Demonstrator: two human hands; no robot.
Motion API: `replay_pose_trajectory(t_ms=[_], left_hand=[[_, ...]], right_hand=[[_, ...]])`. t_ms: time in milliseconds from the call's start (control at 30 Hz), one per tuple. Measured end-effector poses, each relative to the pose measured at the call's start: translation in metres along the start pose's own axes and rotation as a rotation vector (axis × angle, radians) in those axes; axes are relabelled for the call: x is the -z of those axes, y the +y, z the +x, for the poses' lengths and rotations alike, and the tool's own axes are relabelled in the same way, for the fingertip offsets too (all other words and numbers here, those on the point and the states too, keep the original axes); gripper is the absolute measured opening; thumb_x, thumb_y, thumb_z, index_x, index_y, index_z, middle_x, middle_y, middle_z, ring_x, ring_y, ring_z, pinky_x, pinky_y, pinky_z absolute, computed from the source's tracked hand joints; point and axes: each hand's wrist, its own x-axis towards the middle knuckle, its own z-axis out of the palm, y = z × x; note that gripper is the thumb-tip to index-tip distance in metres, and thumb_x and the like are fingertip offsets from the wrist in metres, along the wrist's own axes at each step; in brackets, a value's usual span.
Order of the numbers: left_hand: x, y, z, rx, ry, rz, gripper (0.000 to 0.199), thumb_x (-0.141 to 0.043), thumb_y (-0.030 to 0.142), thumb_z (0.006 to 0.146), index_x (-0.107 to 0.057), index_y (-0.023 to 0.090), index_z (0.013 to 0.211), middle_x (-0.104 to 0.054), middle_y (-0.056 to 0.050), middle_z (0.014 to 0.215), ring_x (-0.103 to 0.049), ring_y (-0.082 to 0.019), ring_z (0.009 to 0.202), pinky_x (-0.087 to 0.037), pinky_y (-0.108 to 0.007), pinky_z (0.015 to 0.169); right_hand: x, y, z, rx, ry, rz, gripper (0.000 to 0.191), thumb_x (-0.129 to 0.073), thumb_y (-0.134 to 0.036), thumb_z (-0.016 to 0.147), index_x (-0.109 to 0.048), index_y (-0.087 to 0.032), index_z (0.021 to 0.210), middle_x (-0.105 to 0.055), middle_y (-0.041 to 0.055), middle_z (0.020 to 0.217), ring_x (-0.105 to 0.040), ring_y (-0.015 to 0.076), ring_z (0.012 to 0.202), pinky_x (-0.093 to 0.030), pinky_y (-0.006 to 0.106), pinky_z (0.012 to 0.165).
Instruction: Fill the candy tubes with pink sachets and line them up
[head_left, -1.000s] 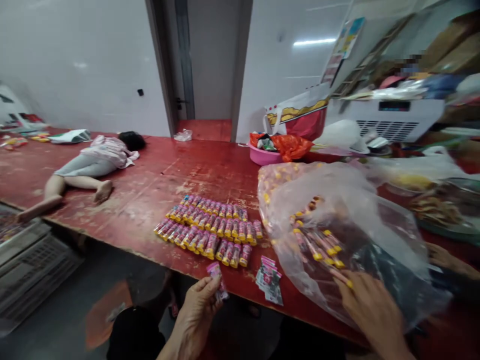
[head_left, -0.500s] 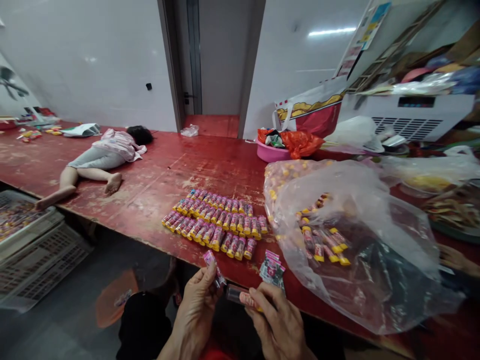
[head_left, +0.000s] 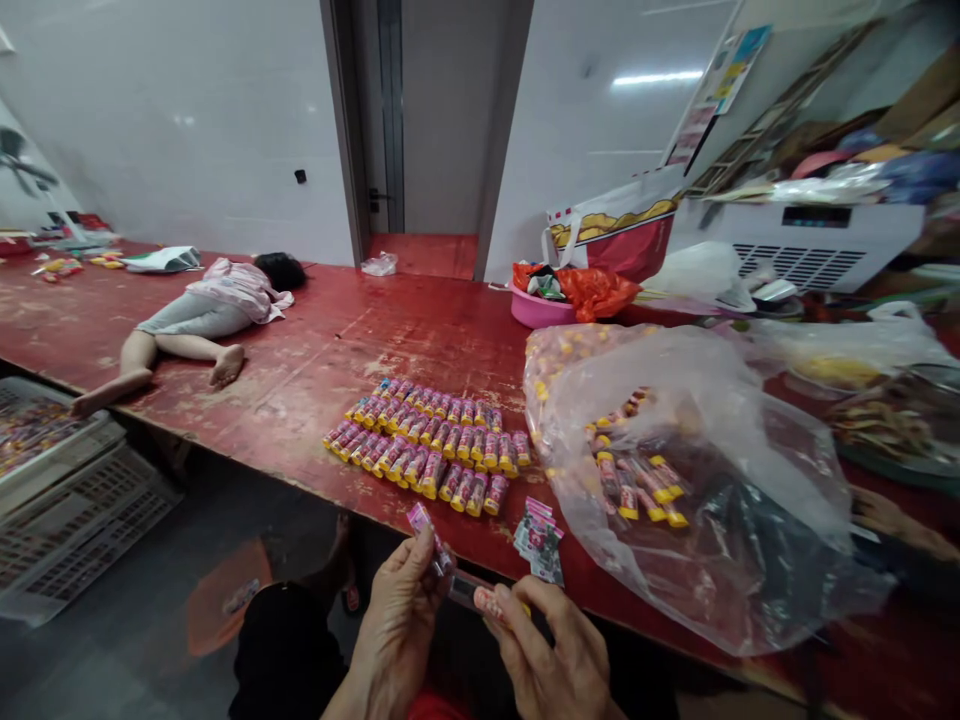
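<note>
My left hand (head_left: 397, 615) pinches a small pink printed plastic sleeve (head_left: 420, 520) between thumb and fingers, just off the table's front edge. In my right hand (head_left: 551, 640) is a clear tube (head_left: 489, 602) with pinkish contents and a yellow cap, mostly covered by the fingers. The tube's clear end lies right by the sleeve's lower end; whether it is inside I cannot tell. Beyond my hands, rows of wrapped tubes with yellow caps (head_left: 427, 460) lie on the red table (head_left: 300, 420). Several flat printed sleeves (head_left: 538, 540) are piled near my right hand.
A large clear plastic bag (head_left: 697, 365) with loose tubes spreads over the table's right side. Behind it stands a pink basin (head_left: 541, 310). A person (head_left: 217, 305) lies on the table at left. Plastic crates (head_left: 90, 520) stand on the floor, lower left.
My right hand has brought the tube slightly left, so its clear end is closer to the sleeve in my left hand. The view has shifted slightly.
</note>
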Motion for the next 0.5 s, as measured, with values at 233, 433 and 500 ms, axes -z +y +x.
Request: replay_pose_trajectory(t_ms=[233,433,500], left_hand=[[0.003,-0.005,0.001,0.027,0.004,0.02,0.054,-0.099,0.038,0.035,-0.068,0.013,0.071,-0.071,-0.003,0.066,-0.063,-0.013,0.057,-0.051,-0.02,0.054],[0.011,-0.012,0.001,-0.02,-0.098,0.052,0.047,-0.096,0.041,0.047,-0.069,0.012,0.072,-0.071,-0.003,0.068,-0.063,-0.012,0.059,-0.051,-0.02,0.057],[0.013,-0.014,0.003,-0.035,-0.068,0.062,0.047,-0.096,0.04,0.045,-0.069,0.013,0.071,-0.071,-0.003,0.067,-0.063,-0.013,0.059,-0.052,-0.021,0.057]], right_hand=[[-0.005,0.002,-0.011,0.038,-0.019,-0.109,0.04,-0.068,-0.006,0.087,-0.059,-0.012,0.126,-0.061,0.0143,0.103,-0.064,0.0226,0.091,-0.058,0.034,0.073],[0.0,-0.005,0.0,0.057,-0.029,-0.059,0.024,-0.059,-0.013,0.094,-0.062,-0.004,0.116,-0.068,0.0159,0.097,-0.066,0.0236,0.088,-0.058,0.035,0.072],[0.0,-0.006,0.003,0.08,-0.03,-0.066,0.022,-0.056,-0.014,0.095,-0.063,-0.004,0.113,-0.069,0.0164,0.096,-0.067,0.0242,0.087,-0.058,0.036,0.071]])
